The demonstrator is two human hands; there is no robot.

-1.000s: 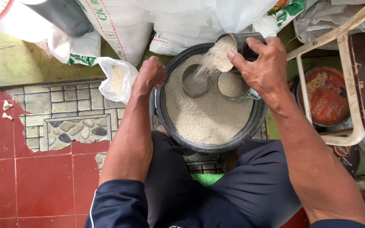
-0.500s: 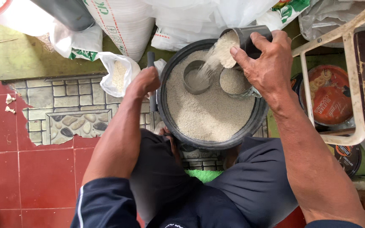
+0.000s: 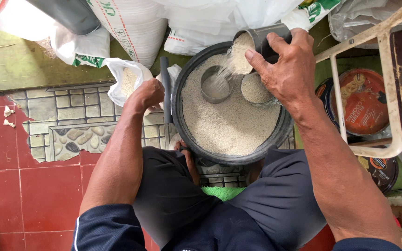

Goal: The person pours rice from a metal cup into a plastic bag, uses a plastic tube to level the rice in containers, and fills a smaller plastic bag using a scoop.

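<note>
A black round basin (image 3: 178, 116) full of pale grain stands on the floor between my knees. My right hand (image 3: 285, 69) grips a dark cup (image 3: 265, 38), tilted so grain streams into a small metal can (image 3: 215, 84) set in the grain. A second can (image 3: 256, 89), filled with grain, sits beside it under my right hand. My left hand (image 3: 149, 93) is closed at the basin's left rim, next to a clear plastic bag (image 3: 125, 80) holding some grain; what it grips is hidden.
White woven sacks (image 3: 131, 23) lean behind the basin. A round red tin (image 3: 364, 102) and a wooden frame (image 3: 387, 83) stand at right. Red floor tiles (image 3: 29, 186) and a stone-pattern patch (image 3: 66, 121) lie at left.
My right hand has tipped the cup further, and the grain keeps pouring into the left can. My left hand has drifted slightly left along the rim, toward the plastic bag.
</note>
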